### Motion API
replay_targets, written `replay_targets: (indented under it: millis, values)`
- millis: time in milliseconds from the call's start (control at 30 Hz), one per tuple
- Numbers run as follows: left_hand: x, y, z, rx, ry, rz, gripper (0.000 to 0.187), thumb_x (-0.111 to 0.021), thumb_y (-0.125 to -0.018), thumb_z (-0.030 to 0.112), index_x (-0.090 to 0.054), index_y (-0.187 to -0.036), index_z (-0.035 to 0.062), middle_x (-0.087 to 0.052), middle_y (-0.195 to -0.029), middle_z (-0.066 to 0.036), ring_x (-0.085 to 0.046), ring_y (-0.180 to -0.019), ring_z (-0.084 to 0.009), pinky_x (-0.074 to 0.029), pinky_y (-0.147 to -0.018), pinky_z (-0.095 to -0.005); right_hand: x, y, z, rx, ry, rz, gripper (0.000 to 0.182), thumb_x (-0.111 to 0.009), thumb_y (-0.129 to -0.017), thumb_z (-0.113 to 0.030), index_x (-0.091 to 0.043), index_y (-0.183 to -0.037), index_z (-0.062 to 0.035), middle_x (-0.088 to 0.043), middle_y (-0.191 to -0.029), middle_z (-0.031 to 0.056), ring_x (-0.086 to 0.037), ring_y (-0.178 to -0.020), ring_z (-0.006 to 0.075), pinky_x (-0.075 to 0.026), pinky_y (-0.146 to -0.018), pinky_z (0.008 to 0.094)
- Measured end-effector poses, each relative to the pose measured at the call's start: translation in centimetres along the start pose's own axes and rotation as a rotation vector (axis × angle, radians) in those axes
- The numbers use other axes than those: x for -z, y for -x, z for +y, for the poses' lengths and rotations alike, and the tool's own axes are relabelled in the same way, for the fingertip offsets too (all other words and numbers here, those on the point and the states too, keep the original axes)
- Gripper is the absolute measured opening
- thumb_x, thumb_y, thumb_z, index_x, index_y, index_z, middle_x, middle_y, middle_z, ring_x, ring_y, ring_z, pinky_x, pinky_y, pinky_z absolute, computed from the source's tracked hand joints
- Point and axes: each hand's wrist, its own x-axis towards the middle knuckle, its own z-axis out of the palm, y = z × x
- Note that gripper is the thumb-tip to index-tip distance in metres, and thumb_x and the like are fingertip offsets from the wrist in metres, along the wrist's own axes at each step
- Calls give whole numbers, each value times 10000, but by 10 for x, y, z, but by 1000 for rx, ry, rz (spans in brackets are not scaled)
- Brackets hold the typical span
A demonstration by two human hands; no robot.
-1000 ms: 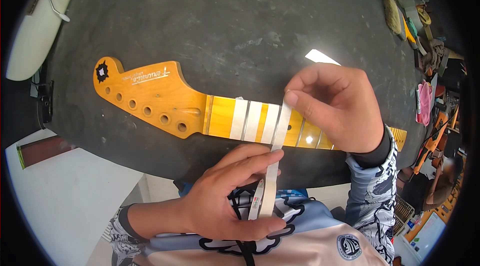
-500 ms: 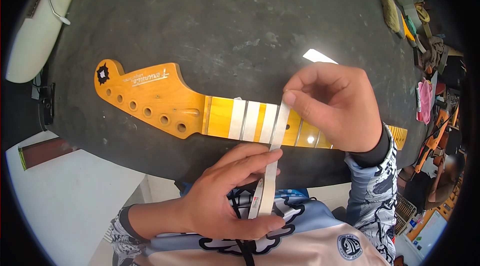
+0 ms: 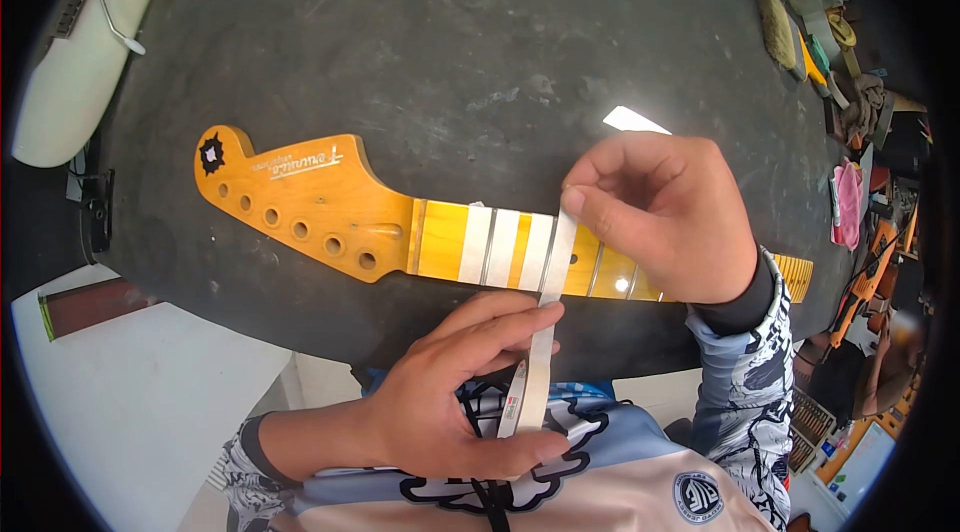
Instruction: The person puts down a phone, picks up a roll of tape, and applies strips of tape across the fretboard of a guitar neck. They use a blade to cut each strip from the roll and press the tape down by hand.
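A guitar neck (image 3: 390,222) with an amber headstock lies across the dark table, its fretboard facing up. Several strips of masking tape (image 3: 506,249) cover the wood between frets near the nut. My right hand (image 3: 675,217) pinches the free end of a further tape length at the fretboard's far edge. This length runs over the fretboard toward me, beside a fret. Below the near edge, my left hand (image 3: 450,382) holds the roll of masking tape (image 3: 535,394) between thumb and fingers, its index fingertip touching the stretched tape. Part of the fretboard is hidden under my right hand.
The dark tabletop (image 3: 430,62) surrounds the neck. A white device with a metal lever (image 3: 75,72) stands at the upper left. A brush (image 3: 778,27), a pink cloth (image 3: 848,207) and assorted tools line the right side. Another person's arm (image 3: 885,372) shows at the far right.
The guitar neck's headstock sits slightly lower and farther right in view. Both hands keep nearly the same hold on the tape, which stays stretched across the fretboard.
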Motion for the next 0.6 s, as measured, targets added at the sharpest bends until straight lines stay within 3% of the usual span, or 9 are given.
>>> replay_targets:
  millis: [600]
  values:
    - [-3, 0, 0, 17, 98, 39, 830, -822, -835, 93, -377, -1521, -50, -393, -1454, -172, -538, -1333, -344, -490, -1097, -421, 2, -4, -4, 2, 49, -61, 160, -738, -877, -122, -753, -902, 35, -720, -754, 75, -658, -694, 98, -538, -649, 257]
